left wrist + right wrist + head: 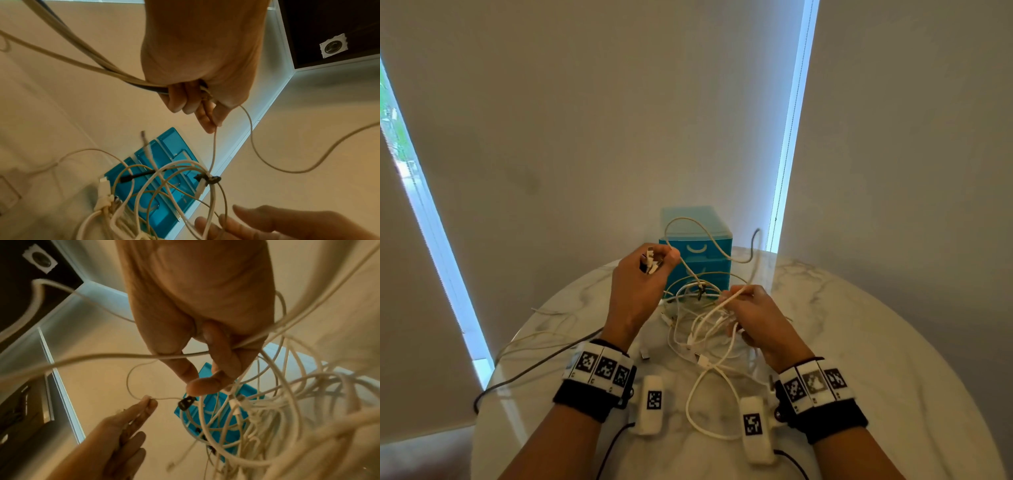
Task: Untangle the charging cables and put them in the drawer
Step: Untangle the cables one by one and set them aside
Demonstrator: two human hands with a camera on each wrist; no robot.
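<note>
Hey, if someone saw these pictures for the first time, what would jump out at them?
First the tangle of white cables, held up over the marble table between the two hands: the left hand grips a bunch of plug ends, the right hand pinches looped strands. Behind it, at the table's far edge, stands the bright blue drawer unit, its drawers closed.

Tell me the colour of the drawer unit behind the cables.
Blue: the drawer unit has paler curved handles, clearest in the head view.
</note>
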